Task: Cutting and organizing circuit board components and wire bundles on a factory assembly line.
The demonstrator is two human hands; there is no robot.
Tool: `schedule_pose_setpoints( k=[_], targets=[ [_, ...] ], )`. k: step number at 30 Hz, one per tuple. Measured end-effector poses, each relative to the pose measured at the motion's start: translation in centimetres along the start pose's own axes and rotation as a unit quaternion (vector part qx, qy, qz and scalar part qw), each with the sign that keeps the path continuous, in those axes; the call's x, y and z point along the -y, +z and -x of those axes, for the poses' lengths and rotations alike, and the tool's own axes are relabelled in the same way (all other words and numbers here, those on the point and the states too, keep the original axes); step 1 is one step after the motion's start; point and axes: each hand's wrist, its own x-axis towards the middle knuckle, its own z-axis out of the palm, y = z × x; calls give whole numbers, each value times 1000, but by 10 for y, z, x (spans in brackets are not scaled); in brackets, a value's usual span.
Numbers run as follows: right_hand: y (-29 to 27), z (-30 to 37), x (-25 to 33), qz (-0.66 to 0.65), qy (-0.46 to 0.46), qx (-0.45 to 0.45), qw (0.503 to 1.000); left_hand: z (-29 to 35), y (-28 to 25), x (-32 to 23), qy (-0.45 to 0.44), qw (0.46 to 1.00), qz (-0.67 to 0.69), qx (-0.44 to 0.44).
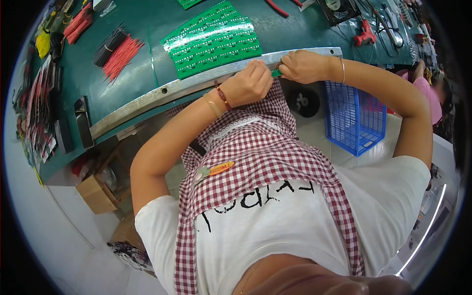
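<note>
My left hand (250, 83) is closed, its fingers pinched at one end of a narrow green circuit board strip (276, 73). At the strip's other end my right hand (306, 67) is closed too, thumb and fingers pressed together. Most of the strip is hidden by my fingers. Both hands are at the front edge of the green-topped bench, by a long metal bar (142, 102) that runs along it. Just beyond the bar lie large green circuit board panels (214, 42), overlapping one another.
Bundles of black wires (109, 49) and red wires (123, 58) lie left of the panels. A red-handled tool (365, 34) and a black fan (338, 10) are at the right. Below the bench stand a blue plastic basket (356, 118) and a cardboard box (97, 192).
</note>
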Motion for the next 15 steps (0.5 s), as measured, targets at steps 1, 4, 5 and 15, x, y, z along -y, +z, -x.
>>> schedule_pose_setpoints(
  k=[1, 4, 5, 15],
  targets=[
    [1, 2, 0, -14, 0, -27, 1000, -1, -1, 0, -6, 1000, 19, -7],
    [2, 16, -2, -40, -4, -71, 997, -9, 2, -5, -27, 999, 33, -26],
    [2, 22, -3, -55, -7, -94, 994, -13, 4, -8, -39, 998, 27, -31],
    [7, 58, -6, 5, 66, -99, 993, -16, 4, -11, -64, 997, 45, -25]
  ],
)
